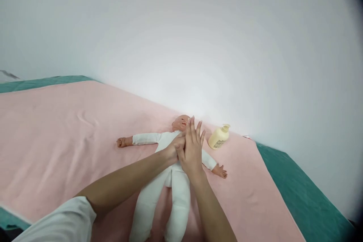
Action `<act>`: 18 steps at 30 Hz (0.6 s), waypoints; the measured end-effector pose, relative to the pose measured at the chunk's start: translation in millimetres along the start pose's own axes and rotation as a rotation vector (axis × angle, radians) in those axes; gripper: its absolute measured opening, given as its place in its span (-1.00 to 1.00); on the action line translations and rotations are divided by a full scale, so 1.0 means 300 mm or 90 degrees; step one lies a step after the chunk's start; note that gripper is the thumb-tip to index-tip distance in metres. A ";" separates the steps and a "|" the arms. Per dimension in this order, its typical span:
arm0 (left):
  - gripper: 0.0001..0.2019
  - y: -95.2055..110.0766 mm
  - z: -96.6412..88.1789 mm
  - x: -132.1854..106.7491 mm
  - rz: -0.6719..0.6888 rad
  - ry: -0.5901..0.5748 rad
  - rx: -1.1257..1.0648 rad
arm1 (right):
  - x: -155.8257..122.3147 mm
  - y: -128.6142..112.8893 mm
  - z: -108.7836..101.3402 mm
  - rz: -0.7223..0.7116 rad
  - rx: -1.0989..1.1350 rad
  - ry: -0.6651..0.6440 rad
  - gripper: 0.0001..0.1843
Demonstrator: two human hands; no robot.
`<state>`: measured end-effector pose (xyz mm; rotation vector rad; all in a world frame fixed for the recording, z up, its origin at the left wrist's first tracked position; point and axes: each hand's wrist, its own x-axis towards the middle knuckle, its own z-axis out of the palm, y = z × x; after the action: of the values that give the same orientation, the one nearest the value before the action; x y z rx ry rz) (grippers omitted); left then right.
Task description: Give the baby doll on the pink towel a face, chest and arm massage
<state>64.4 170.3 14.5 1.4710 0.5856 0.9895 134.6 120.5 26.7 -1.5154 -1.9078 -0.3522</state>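
Person's right hand (193, 150) is flat, fingers spread open, left hand (172, 149) pressed against it, can't tell its fingers. Both hover over the doll (173, 185), face-up near the table's (300, 185) far edge, 1 lotion bottle (219, 138) beside it.

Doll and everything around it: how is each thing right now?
baby doll, lying on its back, arms spread out.
lotion pump bottle, lying tipped over, pump on.
pink towel, spread out, slightly wrinkled.
green sheet, under the towel, showing at the edges.
left hand, pressed against the right hand, over the doll's chest.
right hand, open, fingers spread.
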 end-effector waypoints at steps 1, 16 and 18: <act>-0.47 -0.012 0.004 -0.021 0.029 -0.025 -0.100 | -0.004 -0.007 0.008 -0.005 -0.007 -0.004 -0.18; -0.38 0.085 -0.124 -0.002 -0.034 -0.105 -0.638 | -0.045 -0.044 0.062 -0.060 -0.011 -0.153 0.16; -0.39 0.072 -0.124 -0.006 -0.030 -0.124 -0.620 | -0.057 -0.080 0.054 -0.088 -0.013 -0.171 0.20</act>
<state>28.2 185.2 32.3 0.6586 -0.0390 0.8834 108.4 110.1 8.4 -1.5088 -2.2321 -0.2385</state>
